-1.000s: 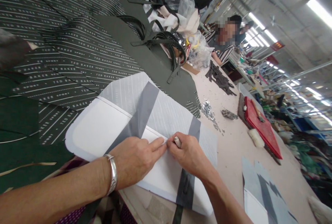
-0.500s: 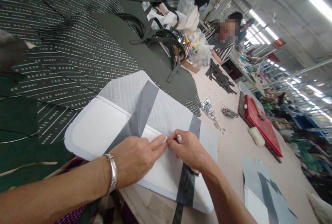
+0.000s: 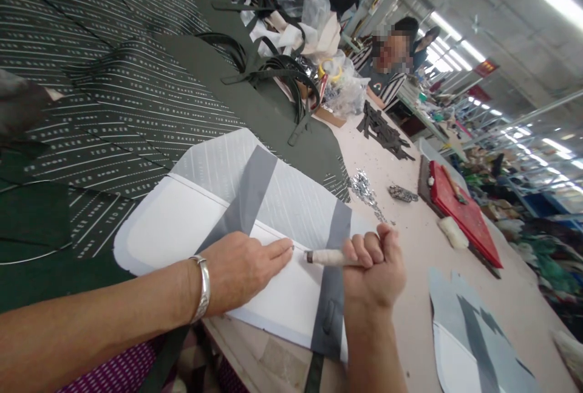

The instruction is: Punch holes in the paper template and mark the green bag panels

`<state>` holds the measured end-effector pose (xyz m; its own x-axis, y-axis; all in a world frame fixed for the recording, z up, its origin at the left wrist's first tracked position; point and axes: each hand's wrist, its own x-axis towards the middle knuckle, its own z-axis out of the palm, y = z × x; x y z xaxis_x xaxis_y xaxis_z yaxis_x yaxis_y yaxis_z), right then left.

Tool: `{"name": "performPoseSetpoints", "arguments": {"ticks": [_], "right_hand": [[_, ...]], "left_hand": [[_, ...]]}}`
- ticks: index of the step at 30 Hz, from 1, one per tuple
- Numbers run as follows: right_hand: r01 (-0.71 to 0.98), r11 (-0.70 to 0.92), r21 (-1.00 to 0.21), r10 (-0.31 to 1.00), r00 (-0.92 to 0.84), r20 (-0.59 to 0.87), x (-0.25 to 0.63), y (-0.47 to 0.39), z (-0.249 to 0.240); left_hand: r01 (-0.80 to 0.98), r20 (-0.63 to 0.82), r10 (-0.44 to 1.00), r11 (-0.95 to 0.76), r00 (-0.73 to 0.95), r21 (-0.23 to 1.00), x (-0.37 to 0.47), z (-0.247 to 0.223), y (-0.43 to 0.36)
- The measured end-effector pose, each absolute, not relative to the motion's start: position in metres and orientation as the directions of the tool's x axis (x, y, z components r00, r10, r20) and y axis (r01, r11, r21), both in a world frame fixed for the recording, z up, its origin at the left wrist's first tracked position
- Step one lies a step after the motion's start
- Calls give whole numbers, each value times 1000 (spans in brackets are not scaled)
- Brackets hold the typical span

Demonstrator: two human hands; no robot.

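A white and pale grey panel (image 3: 150, 229) with two dark grey straps (image 3: 264, 168) lies in front of me on the table. My left hand (image 3: 243, 271) rests flat on it, fingers stretched out, the fingertips at the seam across its middle. A tiny dark spot shows at the index fingertip; I cannot make out what it is. My right hand (image 3: 376, 259) is closed round an awl (image 3: 330, 257) with a white wrapped handle and a dark collar. The awl's thin tip points left, close to my left fingertips, above the panel.
Dark printed fabric (image 3: 150, 95) covers the left and back, with black straps (image 3: 282, 71) on it. Small metal pieces (image 3: 362, 186), dark strips (image 3: 382, 132) and a red slab (image 3: 464, 217) lie to the right. Another panel (image 3: 473, 338) lies lower right. A person (image 3: 387, 59) is beyond the table.
My right hand has let go at the seam by the left fingertips and moved right, turning over so the awl points left. My left hand has stayed on the panel.
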<state>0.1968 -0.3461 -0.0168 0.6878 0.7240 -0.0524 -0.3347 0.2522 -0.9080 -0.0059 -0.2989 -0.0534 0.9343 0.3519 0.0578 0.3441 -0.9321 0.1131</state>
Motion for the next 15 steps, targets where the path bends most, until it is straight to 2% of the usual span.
{"name": "performPoseSetpoints", "arguments": {"ticks": [7, 15], "right_hand": [[-412, 221, -884, 728, 672, -131, 212, -337, -55], [-485, 275, -830, 710, 684, -164, 207, -339, -59]], "left_hand": [[355, 77, 364, -928, 928, 112, -7, -56, -301], [364, 37, 373, -919, 927, 151, -6, -55, -300]]}}
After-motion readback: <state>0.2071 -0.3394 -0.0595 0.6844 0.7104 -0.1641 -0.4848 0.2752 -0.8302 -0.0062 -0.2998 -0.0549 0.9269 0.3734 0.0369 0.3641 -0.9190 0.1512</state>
